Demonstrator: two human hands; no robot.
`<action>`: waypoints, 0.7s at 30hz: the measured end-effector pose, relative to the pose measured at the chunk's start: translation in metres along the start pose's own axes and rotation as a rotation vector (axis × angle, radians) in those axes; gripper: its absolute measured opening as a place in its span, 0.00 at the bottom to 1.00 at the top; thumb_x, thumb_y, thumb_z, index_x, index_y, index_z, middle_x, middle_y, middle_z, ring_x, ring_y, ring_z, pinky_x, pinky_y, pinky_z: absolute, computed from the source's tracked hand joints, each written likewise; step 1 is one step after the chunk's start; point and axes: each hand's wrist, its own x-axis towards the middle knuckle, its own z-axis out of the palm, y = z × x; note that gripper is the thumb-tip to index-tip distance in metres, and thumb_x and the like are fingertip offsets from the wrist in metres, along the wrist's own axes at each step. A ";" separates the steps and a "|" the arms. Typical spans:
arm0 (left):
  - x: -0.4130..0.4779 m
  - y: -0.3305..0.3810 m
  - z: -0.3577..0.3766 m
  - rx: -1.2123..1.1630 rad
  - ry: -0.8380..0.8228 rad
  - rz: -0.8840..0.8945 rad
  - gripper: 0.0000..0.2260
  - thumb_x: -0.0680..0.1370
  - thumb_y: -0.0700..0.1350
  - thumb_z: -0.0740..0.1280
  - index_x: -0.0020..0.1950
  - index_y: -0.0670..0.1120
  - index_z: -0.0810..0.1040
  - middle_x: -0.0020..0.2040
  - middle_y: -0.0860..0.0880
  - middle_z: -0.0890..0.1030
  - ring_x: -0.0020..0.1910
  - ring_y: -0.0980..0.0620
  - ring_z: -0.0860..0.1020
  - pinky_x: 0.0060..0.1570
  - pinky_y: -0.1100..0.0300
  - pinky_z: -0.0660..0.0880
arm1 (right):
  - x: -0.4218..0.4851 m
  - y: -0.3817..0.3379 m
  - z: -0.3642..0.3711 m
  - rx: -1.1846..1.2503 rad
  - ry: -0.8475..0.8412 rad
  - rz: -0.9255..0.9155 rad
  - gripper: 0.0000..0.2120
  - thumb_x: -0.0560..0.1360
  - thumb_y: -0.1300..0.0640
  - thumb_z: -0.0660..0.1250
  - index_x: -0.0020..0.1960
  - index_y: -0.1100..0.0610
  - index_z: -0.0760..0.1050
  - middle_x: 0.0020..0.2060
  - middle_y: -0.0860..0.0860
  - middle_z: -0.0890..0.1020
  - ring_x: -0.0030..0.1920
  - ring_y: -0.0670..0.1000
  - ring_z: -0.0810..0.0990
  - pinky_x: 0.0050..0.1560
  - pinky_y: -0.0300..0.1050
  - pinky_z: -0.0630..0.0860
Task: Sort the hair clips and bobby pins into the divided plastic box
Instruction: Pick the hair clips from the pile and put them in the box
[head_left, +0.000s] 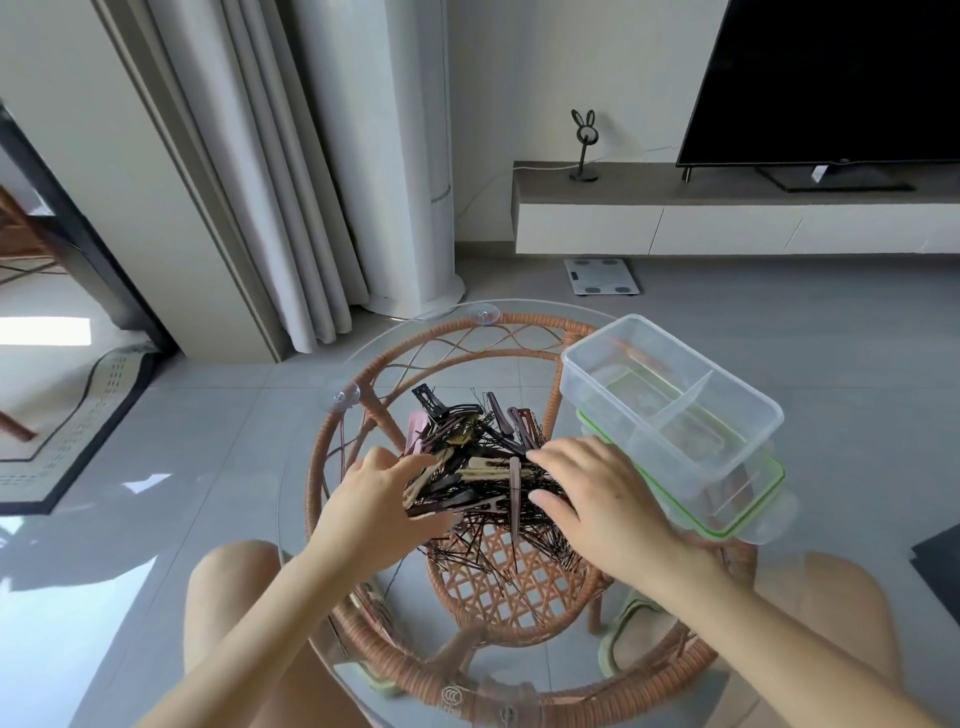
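Note:
A heap of hair clips (470, 454) in black, brown, cream and pink lies mid-table on the glass. Thin black bobby pins (483, 548) are tangled under it and spill toward me. My left hand (374, 512) rests against the heap's left side, its fingers and thumb spread over the nearest clips. My right hand (597, 499) lies on the heap's right side with spread fingers. The clear divided plastic box (621, 434) stands at the right with nothing visible in its compartments, just past my right hand.
The box sits on its green-rimmed lid (748, 522). The round glass top rests on a rattan frame (318, 457), held by suction cups (345, 399). My knees show below the table. A bathroom scale (602, 276) lies on the floor beyond, and a TV stand is at the back right.

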 end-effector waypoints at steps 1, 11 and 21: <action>-0.002 0.001 0.000 0.018 -0.004 0.023 0.31 0.68 0.67 0.64 0.69 0.59 0.65 0.56 0.50 0.72 0.55 0.52 0.72 0.53 0.59 0.74 | 0.010 -0.004 0.008 0.009 -0.033 -0.009 0.15 0.75 0.51 0.63 0.58 0.57 0.76 0.53 0.50 0.80 0.54 0.53 0.76 0.59 0.49 0.72; 0.010 0.007 0.004 0.066 -0.058 0.106 0.26 0.71 0.60 0.67 0.67 0.54 0.69 0.58 0.49 0.72 0.57 0.48 0.70 0.55 0.56 0.73 | 0.080 -0.013 0.036 -0.186 -0.395 -0.011 0.22 0.69 0.47 0.70 0.57 0.59 0.74 0.54 0.54 0.77 0.55 0.56 0.72 0.58 0.50 0.70; 0.014 0.011 0.006 0.059 -0.066 0.138 0.16 0.73 0.53 0.67 0.56 0.45 0.76 0.57 0.47 0.70 0.55 0.48 0.69 0.54 0.58 0.72 | 0.077 -0.010 0.030 0.036 -0.467 0.040 0.12 0.72 0.58 0.68 0.54 0.60 0.74 0.55 0.55 0.76 0.56 0.56 0.74 0.57 0.51 0.72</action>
